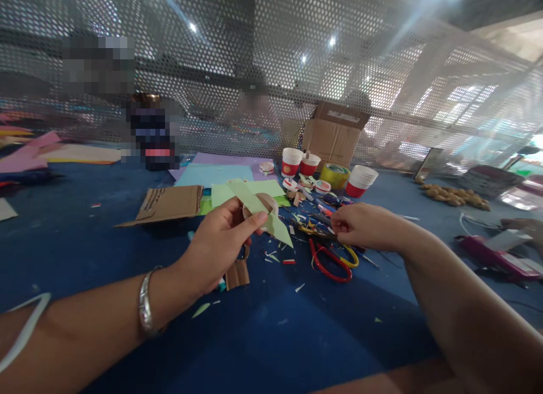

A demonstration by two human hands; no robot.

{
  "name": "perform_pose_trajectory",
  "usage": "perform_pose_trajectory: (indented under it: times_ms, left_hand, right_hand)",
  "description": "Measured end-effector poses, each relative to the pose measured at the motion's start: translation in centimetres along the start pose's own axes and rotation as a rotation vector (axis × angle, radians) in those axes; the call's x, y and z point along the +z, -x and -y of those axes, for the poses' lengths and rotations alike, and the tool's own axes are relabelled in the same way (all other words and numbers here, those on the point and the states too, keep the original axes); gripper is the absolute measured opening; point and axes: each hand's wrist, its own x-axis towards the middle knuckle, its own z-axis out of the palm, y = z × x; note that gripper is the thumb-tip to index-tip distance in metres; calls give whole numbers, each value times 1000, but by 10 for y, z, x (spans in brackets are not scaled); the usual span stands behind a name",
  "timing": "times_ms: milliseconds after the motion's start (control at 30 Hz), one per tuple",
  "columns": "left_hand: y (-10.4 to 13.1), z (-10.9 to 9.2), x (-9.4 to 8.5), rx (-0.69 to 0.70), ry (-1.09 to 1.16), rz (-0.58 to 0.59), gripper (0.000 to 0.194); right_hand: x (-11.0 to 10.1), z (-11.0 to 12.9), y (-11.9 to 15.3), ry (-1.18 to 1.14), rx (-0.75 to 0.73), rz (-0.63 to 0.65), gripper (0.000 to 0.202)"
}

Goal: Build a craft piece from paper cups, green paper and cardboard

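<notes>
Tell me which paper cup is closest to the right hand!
The rightmost cup, just beyond the right hand and right of the tape roll; the other two cups stand left of it.

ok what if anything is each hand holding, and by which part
Left hand: green strip, near its middle, and a round piece by its edge. Right hand, at the tools: can't tell.

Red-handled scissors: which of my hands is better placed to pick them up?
Probably your right hand: it is close beside the red-handled scissors, while your left hand is farther away and holds a green paper strip.
</notes>
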Motion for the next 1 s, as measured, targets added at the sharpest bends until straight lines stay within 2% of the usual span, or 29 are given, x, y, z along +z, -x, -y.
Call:
perform_pose_trajectory:
  times_ms: [333, 433, 533, 633, 767, 900, 1000]
  left_hand:
    - [-2, 2, 0, 2, 23, 5, 24]
    - [-2, 3, 0, 6, 8, 2, 23]
    - [-1, 3, -1, 9, 2, 14, 24]
    - [0, 1, 1, -20, 81, 54, 23]
    - [0, -6, 6, -162, 274, 64, 14]
    - [1, -13, 9, -285, 393, 81, 9]
    - [1, -13, 8, -301, 351, 109, 8]
  right_hand:
    - [-2, -1, -1, -68, 10, 60, 11]
    - [-5, 2, 1, -102, -20, 19, 9]
    - [-8, 5, 4, -213, -119, -66, 8]
    - [-9, 9, 6, -400, -183, -127, 8]
    - [-6, 18, 6, -723, -214, -155, 10]
    - [0, 34, 5, -1186, -187, -80, 6]
    - [4, 47, 4, -1440, -154, -21, 9]
